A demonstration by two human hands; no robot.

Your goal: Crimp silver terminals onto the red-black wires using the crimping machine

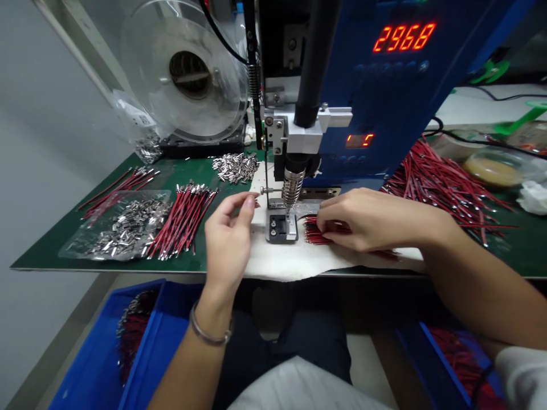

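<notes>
My left hand (231,228) is raised just left of the soldering fixture (282,228), thumb and forefinger pinched together. Whatever is between those fingertips is too small to make out. Right of the fixture, my right hand (354,219) closes over a row of short red and black wires (314,232) lying on a white cloth (273,262). Above the fixture hangs a soldering head with a spring (294,185), its tip close to the small metal block. Small silver connectors (236,167) lie in a pile behind my left hand.
Left of my left hand are a bundle of red wires with metal ends (182,222) and a clear bag of connectors (132,225). A large heap of red wires (427,182) lies at right. Blue bins (145,341) stand below the table edge. A blue machine (363,97) rises behind.
</notes>
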